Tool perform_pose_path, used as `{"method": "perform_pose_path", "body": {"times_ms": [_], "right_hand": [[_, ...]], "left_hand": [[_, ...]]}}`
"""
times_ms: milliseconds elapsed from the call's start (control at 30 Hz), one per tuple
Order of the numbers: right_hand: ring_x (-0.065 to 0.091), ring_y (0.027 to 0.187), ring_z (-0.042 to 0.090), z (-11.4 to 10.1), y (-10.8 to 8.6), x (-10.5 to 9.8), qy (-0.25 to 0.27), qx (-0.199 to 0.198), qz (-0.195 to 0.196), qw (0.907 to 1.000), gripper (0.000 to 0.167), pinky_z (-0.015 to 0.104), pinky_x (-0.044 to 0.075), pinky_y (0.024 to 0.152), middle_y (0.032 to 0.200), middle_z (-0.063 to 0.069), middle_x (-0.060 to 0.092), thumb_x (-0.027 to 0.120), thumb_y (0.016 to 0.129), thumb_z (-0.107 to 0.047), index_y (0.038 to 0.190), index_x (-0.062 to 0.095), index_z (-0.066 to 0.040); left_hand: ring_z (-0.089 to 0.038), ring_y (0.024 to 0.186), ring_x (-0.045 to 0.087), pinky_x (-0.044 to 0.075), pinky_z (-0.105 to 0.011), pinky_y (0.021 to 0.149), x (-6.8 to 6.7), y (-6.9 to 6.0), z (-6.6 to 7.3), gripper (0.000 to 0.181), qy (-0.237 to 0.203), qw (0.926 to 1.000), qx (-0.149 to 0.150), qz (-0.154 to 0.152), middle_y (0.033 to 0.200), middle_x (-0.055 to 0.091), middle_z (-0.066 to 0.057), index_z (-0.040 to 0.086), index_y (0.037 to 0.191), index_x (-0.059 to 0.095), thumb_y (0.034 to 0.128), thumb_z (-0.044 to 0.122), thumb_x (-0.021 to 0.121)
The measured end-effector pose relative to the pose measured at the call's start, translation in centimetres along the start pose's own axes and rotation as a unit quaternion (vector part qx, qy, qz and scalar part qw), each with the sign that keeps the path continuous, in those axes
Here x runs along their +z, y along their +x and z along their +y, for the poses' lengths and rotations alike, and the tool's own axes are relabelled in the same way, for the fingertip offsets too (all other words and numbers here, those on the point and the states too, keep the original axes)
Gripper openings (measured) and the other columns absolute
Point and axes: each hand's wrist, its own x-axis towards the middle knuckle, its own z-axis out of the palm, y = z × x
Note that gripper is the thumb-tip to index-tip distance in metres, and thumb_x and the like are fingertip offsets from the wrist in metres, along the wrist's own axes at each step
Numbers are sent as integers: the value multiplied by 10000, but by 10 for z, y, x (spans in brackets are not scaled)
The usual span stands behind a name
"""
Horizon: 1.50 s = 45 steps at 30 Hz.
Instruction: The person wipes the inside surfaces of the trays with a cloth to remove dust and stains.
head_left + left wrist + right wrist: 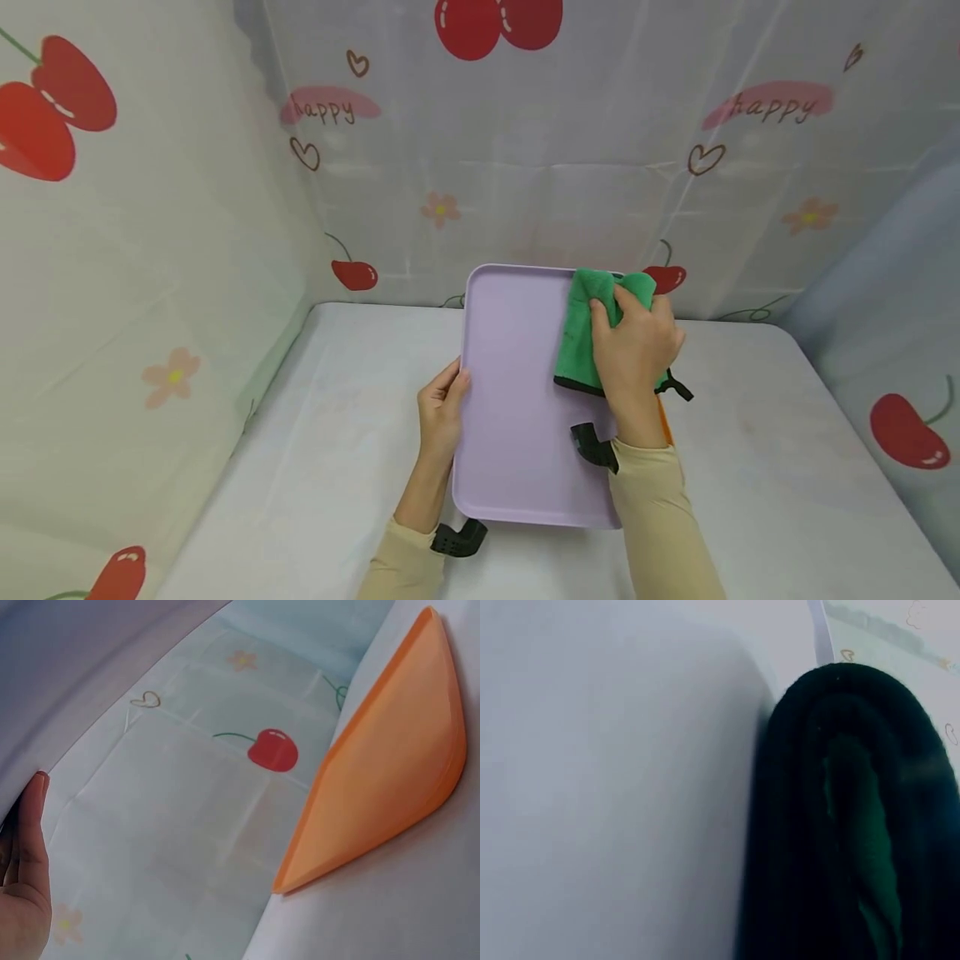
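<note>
A lilac rectangular tray (517,400) is held up over the table, tilted with its inner face towards me. At its left edge my left hand (441,410) grips the rim, thumb on the front side. The left wrist view shows that hand (26,870) against the tray's back (90,667). My right hand (637,342) holds a folded green cloth (581,342) with black edging against the tray's upper right part. Up close in the right wrist view, the cloth's dark folded edge (795,825) lies against the tray's pale surface (615,787).
An orange tray (382,765) rests on the white table (765,467); in the head view only an orange sliver (664,421) shows beside my right forearm. Curtains printed with cherries (555,192) stand behind the table and at both sides.
</note>
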Motion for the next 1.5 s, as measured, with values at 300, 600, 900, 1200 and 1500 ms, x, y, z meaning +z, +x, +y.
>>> {"method": "perform_pose_path", "body": {"times_ms": [300,600,900,1200,1500], "right_hand": [[553,949,364,-12,-5,6,42,19,-74,10000,323,524,345,711,1038,239,646,726,877,-261,1130,733,-61],[560,912,352,-32,-7,16,118,-186,-215,9995,308,501,352,697,1016,226,651,718,883,-262,1115,738,-60],[556,852,335,-54,-13,27,137,-494,-252,9984,288,479,352,671,946,200,646,719,880,-257,1114,745,-92],[585,831,341,-69,-26,35,121,-1011,-157,9947,281,491,370,666,917,197,648,761,845,-246,1081,757,-92],[588,799,326,-72,-39,40,1,-1470,-90,9891,267,448,368,603,910,194,645,789,817,-224,1051,766,-97]], "left_hand": [[-68,886,693,574,-213,742,-2,0,3,356,2,9999,88,-109,1173,682,-180,-116,1285,561,977,62,545],[-75,913,696,577,-219,748,-3,3,2,363,-20,9998,142,-168,1214,654,-216,-111,1296,553,982,71,546],[-77,949,687,573,-221,770,-1,3,4,378,-81,9994,236,-252,1270,615,-234,-104,1314,538,990,89,539],[-44,949,668,558,-188,772,6,-1,0,370,-23,9994,216,-286,1298,561,-305,-105,1311,536,986,70,539],[-50,1160,603,507,-179,927,10,-4,-7,373,20,9974,540,-481,1323,524,-318,-165,1300,503,994,48,516]]}}
